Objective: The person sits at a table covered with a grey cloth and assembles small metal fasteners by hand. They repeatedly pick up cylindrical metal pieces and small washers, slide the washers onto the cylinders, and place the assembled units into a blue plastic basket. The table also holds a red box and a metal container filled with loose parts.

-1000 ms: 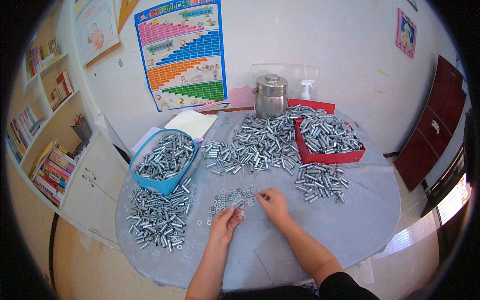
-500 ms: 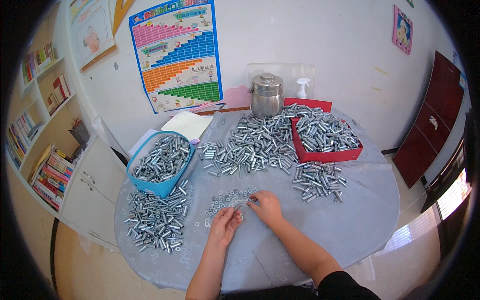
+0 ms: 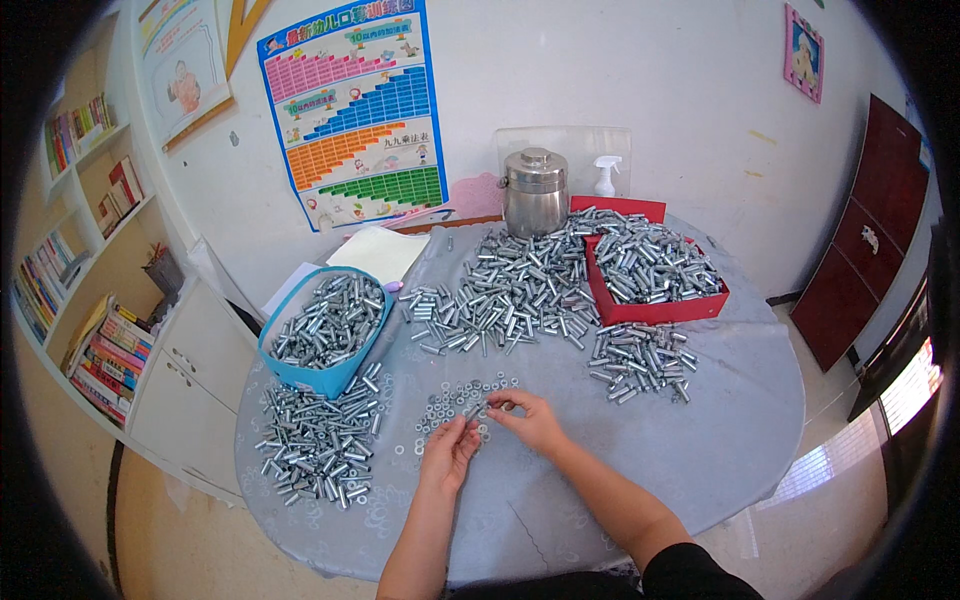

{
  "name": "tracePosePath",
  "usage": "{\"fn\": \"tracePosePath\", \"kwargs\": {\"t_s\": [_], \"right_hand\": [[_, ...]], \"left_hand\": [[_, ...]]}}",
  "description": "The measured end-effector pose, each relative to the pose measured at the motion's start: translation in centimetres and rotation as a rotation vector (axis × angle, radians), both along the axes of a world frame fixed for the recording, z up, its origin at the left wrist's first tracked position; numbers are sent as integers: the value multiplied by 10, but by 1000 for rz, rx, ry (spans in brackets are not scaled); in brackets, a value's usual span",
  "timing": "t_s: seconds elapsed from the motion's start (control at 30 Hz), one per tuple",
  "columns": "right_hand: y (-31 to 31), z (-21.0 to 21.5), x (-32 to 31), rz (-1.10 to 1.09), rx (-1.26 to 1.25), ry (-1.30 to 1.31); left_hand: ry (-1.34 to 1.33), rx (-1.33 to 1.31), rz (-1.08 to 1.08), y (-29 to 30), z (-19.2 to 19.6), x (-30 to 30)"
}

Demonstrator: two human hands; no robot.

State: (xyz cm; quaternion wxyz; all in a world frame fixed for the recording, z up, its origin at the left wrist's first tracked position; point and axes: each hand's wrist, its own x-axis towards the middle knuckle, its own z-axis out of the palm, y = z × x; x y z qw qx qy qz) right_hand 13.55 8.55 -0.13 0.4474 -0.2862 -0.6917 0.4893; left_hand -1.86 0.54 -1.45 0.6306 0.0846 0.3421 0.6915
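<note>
A tall rectangular wall chart with pink, blue, orange and green stepped blocks hangs above the bench's far left edge. Left of it hangs a pale poster; a small pink-framed picture hangs at upper right.

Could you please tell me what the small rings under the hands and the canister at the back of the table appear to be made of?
The small rings look like bright plated steel washers: silvery with light glints. The canister appears to be polished stainless steel, since its lidded wall mirrors the room. Neither metal can be confirmed by sight.

hands over washers, bolt piles
</note>
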Motion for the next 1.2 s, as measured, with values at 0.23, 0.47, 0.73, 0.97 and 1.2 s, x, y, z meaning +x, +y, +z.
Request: {"fn": "tracePosePath", "kwargs": {"t_s": [0.23,0.47,0.73,0.97,1.2], "right_hand": [[-3,9,-1,-39,8,-5],[-3,11,0,-25,68,-23],[1,9,5,-12,137,-152],[3,11,6,17,217,-246],[4,-2,5,-43,-171,-158]], "left_hand": [[28,-3,28,-2,2,-1],[101,-52,60,-3,7,2],[262,-48,97,-4,14,5],[309,-76,90,-5,22,5],[330,-4,85,-5,23,14]]}}
